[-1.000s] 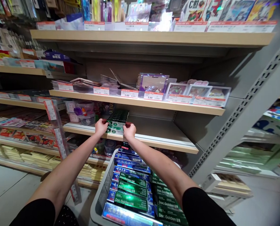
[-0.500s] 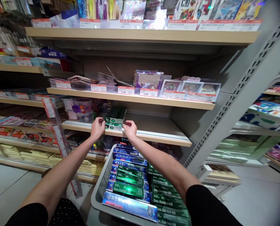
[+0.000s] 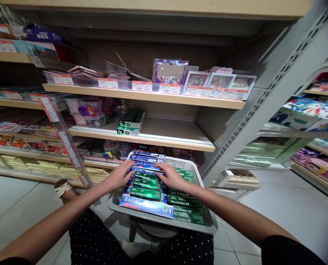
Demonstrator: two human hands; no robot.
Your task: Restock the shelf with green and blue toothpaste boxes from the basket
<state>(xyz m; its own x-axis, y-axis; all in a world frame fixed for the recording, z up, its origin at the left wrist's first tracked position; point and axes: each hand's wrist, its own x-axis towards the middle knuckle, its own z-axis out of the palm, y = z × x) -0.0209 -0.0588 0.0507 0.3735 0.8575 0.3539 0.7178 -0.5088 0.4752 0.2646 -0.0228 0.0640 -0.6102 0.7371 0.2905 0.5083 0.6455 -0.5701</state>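
Observation:
A grey basket in front of me holds rows of toothpaste boxes. Green "Doc.Golden" boxes lie over blue boxes on the left side, with more green boxes on the right. A long blue and silver box lies across the near end. Over the left ends of the boxes is my left hand, fingers apart. My right hand is opposite, fingers apart at their right ends. Both hands seem to touch the boxes; neither clearly grips one. On the lower shelf stands a stack of green boxes.
The wooden lower shelf also carries clear tubs at its left. Above, a shelf edge with price labels bears thin packs and framed items. A slotted metal post rises at the right. The basket rests on a stool.
Both hands have left the green stack on the shelf and come down to the boxes in the basket. My view has tilted downward, showing more of the basket and floor.

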